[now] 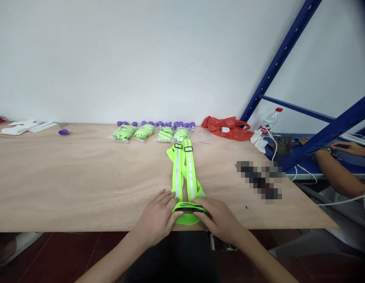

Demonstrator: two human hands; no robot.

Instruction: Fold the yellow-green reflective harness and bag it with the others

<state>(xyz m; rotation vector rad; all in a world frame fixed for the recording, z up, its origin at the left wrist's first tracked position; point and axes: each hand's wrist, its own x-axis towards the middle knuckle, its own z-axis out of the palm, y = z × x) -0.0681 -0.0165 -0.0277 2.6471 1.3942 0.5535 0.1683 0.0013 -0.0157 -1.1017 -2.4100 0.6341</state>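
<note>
A neon yellow-green reflective vest (192,177) made of straps with silver stripes lies lengthwise on the wooden table. Two black slide buckles sit on its far straps. At the table's front edge my left hand (159,214) grips the left side of the vest's folded waist part, thumb toward me and fingers behind. My right hand (219,218) pinches the same folded bundle from the right. A dark strip, perhaps a buckle or band, shows between my thumbs. A loop of green strap hangs nearer to me below it.
Several bagged green straps (123,132) lie along the wall, before purple rolled bands (179,124). A red plastic bag (226,127) and a bottle (269,121) are back right, near a blue metal frame (277,63). Another person's arm (332,173) is at right. White pieces (26,126) lie far left.
</note>
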